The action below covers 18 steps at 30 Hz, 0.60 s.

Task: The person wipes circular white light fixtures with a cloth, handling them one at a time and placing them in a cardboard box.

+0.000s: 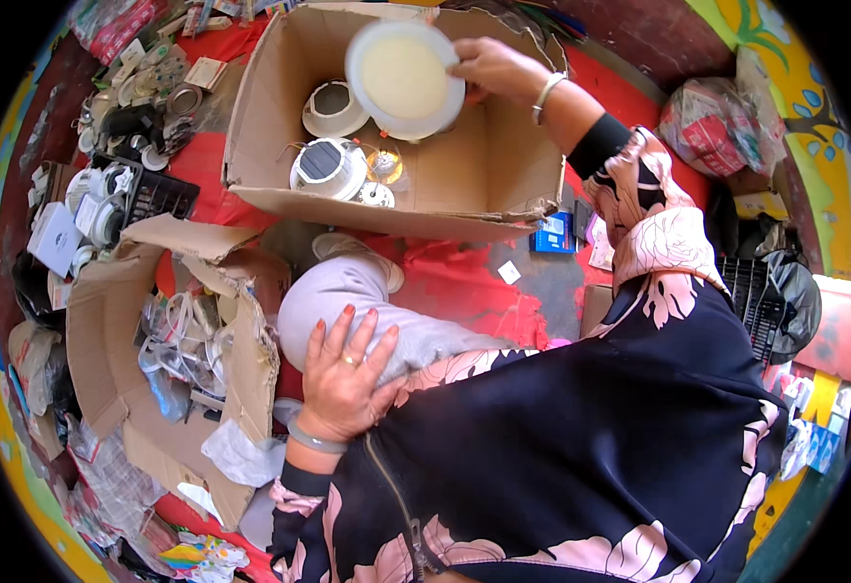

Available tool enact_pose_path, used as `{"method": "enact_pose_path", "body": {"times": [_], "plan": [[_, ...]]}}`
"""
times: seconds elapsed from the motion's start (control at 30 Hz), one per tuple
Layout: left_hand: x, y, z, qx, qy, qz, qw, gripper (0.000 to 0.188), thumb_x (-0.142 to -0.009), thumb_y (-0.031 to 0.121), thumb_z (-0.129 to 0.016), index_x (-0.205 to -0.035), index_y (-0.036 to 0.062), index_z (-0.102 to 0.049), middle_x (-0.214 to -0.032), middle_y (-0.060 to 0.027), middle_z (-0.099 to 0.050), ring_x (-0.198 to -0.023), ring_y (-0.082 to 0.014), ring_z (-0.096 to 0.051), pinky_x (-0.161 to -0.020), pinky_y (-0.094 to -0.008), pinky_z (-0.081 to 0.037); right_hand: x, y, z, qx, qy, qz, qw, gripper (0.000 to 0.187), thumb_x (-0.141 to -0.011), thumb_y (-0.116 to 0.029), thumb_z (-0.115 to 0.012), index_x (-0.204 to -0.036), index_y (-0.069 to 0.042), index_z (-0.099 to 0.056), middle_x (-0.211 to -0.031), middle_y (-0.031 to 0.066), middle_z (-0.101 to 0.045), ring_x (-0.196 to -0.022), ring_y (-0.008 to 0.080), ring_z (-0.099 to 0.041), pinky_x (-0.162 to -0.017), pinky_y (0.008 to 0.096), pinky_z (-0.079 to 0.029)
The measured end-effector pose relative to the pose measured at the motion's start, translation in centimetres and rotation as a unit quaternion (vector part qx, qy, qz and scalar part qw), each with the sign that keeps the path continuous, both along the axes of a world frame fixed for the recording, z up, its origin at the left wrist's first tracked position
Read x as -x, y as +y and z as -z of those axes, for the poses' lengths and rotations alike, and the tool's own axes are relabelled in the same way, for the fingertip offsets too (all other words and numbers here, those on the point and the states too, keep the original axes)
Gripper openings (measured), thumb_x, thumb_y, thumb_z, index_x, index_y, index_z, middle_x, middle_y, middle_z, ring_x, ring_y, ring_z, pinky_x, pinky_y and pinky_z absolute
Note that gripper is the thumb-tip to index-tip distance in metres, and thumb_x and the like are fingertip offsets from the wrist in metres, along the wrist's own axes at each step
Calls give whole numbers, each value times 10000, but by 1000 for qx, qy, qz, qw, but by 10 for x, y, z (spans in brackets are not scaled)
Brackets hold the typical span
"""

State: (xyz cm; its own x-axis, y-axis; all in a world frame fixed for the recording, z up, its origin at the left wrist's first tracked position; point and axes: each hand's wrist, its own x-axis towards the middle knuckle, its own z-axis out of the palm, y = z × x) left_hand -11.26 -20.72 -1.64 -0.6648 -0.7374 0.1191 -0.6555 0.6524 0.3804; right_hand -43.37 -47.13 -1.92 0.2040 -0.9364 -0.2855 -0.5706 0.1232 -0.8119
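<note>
My right hand (503,70) grips the rim of a round white disc with a cream centre (404,82), held over the large cardboard box (503,160). The disc is slightly blurred, and its exact kind cannot be told. Below it in the box lie a round white solar lamp with a dark panel (328,170), a white ring-shaped housing (334,109) and a small yellowish round part (384,166). Part of the box's inside is hidden behind the disc. My left hand (347,374) rests on my grey-clad knee, its fingers spread and holding nothing.
A second, torn cardboard box (104,340) at the left holds clear plastic pieces and cables. Piles of lamp parts (104,209) lie farther left. A blue packet (553,233) sits beside the large box. Black crates (751,301) and filled plastic bags (712,126) stand at the right.
</note>
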Motion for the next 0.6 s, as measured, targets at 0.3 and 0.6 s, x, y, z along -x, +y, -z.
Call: {"method": "enact_pose_path", "body": {"times": [0.3,0.6], "plan": [[-15,2,23,91,19,-5,996,371,-835,319,-541,-1123,97,-610,-1239,-135,-533,-1227,-315,-411,-1016,-410,-289,3,-66,217,-354,364,-138,850,278,-776,-141,-486,-969,-9,-636,-939,145,-648,-785,250,-649,-667,385,-515],[-21,-8,29,136,-6,19,991,238,-856,172,-544,-1066,139,-652,-1191,-60,-576,-1208,-243,-435,-1016,-348,-306,13,-50,310,-444,309,-147,828,202,-775,-198,-587,-878,-49,-678,-825,60,-670,-715,191,-634,-596,349,-504]]}}
